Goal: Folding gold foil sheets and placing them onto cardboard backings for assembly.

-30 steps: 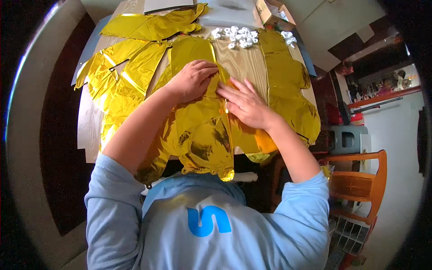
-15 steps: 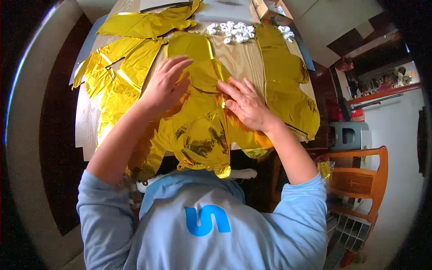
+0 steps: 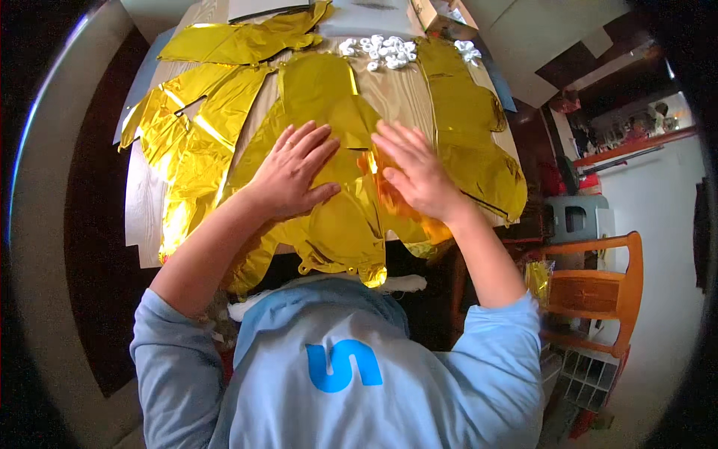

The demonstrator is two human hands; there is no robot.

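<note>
A flat, uninflated gold foil balloon [image 3: 318, 78] lies in front of me, its lower end hanging over the table's near edge. My left hand [image 3: 299, 170] rests flat on its middle, fingers stretched forward and the thumb apart. Over its right part, my right hand [image 3: 416, 172] is held open with fingers extended; I cannot tell whether the whole palm touches the foil. Orange reflections show in the foil beside the right hand. Neither hand grips anything. More flat gold foil [image 3: 196, 135] lies on the left, and another gold foil piece [image 3: 467, 112] on the right.
On the wooden table [image 3: 400, 93] sit several small white curled pieces [image 3: 385, 51], with a smaller cluster of white pieces [image 3: 468, 52] to the right. Another gold foil [image 3: 239, 41] lies far left. A cardboard box [image 3: 443, 16] stands at the back. A wooden chair [image 3: 598, 292] is at right.
My left hand has come down and rightward, flat onto the foil. The middle foil now lies smoother and spreads wider. My right hand has shifted slightly and stays open.
</note>
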